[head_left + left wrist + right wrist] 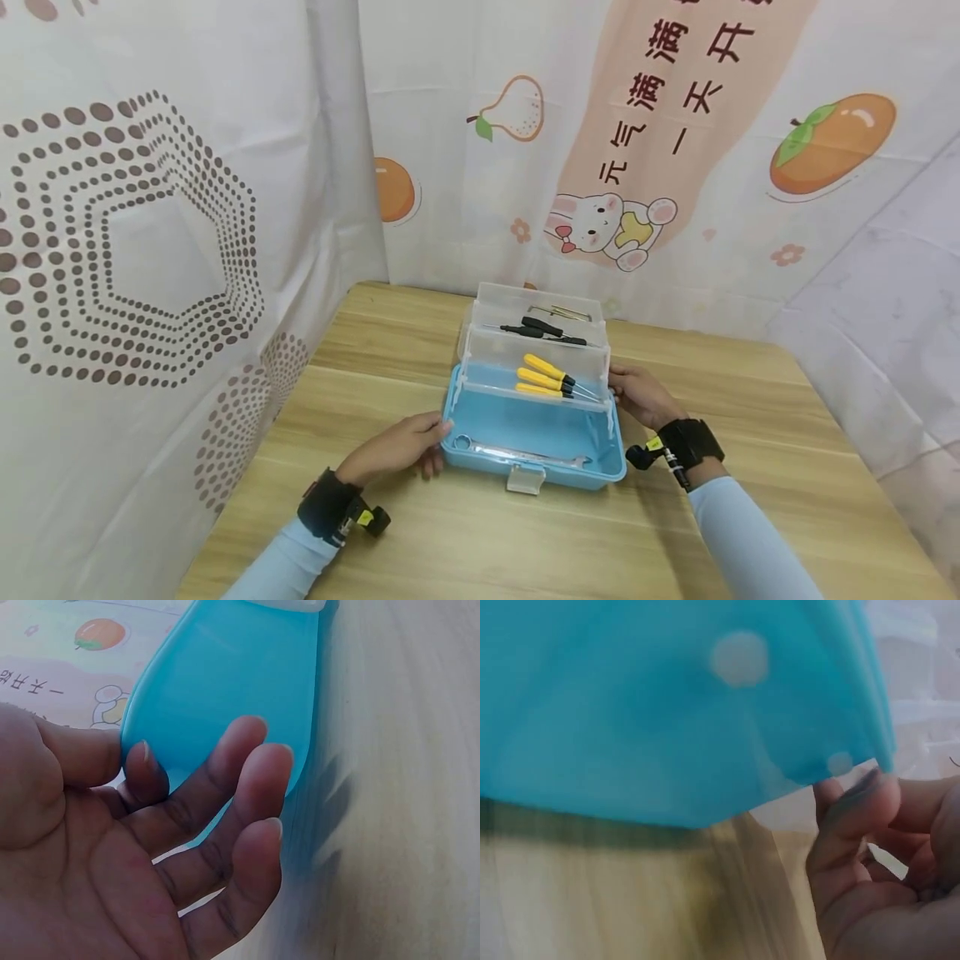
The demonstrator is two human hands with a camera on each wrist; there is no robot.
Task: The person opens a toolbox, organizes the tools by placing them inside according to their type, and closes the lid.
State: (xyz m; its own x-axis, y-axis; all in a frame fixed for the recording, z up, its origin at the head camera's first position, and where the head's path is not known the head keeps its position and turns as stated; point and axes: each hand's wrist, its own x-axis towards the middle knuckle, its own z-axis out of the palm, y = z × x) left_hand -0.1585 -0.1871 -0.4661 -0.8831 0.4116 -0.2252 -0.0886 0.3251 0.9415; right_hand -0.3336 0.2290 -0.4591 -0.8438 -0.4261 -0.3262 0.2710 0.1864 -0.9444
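Note:
An open blue toolbox [570, 477] stands on the table with its clear trays [480, 371] raised in steps. Inside the base lies a silver combination wrench [517, 454]. Three yellow-handled screwdrivers [542, 377] rest in the lower tray; several black-handled tools [525, 332] and thin brass-coloured rods [570, 313] are in the upper one. My left hand [397, 446] pinches the front left corner's rim between thumb and index finger, the other fingers loosely bent beside the wall [225, 682]. At the right rear corner, my right hand [645, 396] pinches the box's edge [883, 742] with thumb and fingers.
The wood-grain table [480, 550] extends around the box on every side. White printed curtains [465, 208] hang along its back and sides. A clear latch [527, 479] juts from the box's front. Each wrist wears a black strap [690, 442] with a small camera.

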